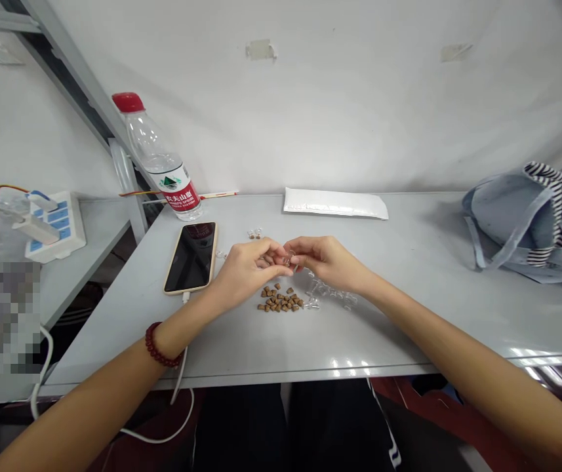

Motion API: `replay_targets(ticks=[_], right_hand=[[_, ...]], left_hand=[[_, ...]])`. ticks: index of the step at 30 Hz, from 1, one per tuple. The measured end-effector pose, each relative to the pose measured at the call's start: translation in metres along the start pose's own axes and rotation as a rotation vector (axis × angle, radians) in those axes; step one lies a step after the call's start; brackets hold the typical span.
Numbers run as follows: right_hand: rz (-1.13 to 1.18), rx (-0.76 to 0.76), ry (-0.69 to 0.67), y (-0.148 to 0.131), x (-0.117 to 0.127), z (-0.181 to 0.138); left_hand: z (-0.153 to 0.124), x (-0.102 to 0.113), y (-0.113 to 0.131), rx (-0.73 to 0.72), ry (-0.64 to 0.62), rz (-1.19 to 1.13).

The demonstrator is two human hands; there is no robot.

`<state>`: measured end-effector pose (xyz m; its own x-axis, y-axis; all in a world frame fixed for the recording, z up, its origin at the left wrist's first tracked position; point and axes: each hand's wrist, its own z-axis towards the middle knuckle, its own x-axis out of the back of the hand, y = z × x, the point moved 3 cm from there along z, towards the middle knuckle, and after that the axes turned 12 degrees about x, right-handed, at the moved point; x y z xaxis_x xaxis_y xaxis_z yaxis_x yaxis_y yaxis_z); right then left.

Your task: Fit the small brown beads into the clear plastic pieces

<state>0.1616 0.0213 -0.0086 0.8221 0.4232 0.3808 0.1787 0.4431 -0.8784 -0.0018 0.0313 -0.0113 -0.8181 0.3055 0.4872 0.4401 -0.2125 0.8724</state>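
My left hand and my right hand meet above the middle of the table. Between their fingertips is a small clear plastic piece, pinched from both sides; its exact shape is too small to tell. Just below my left hand lies a loose pile of brown kibble-like pellets. Several small clear plastic pieces are scattered under my right hand. Behind my left hand sit a few clear pieces with something brown in them. Another clear piece is partly hidden beside my left hand.
A phone with a white cable lies left of my hands. Behind it stands a water bottle. A white packet rests by the wall, a blue cloth bag at the right, a power strip at far left.
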Motion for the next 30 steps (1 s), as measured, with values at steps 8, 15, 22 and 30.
replay_targets(ticks=[8,15,22,30], right_hand=[[0.137,-0.059,-0.014,0.0018,-0.0033,0.0009],[0.191,-0.084,-0.02,0.0009,-0.0047,0.001],[0.243,-0.208,0.028,-0.0003,-0.007,0.0002],[0.335,-0.203,-0.036,0.0011,-0.0086,-0.0007]], left_hand=[[-0.0029,0.003,0.0038,-0.409,0.043,0.31],[-0.0034,0.0026,0.0006,-0.458,0.049,0.348],[-0.003,0.0006,-0.0009,-0.426,-0.03,0.425],[-0.0065,-0.0035,0.0024,-0.426,-0.027,0.483]])
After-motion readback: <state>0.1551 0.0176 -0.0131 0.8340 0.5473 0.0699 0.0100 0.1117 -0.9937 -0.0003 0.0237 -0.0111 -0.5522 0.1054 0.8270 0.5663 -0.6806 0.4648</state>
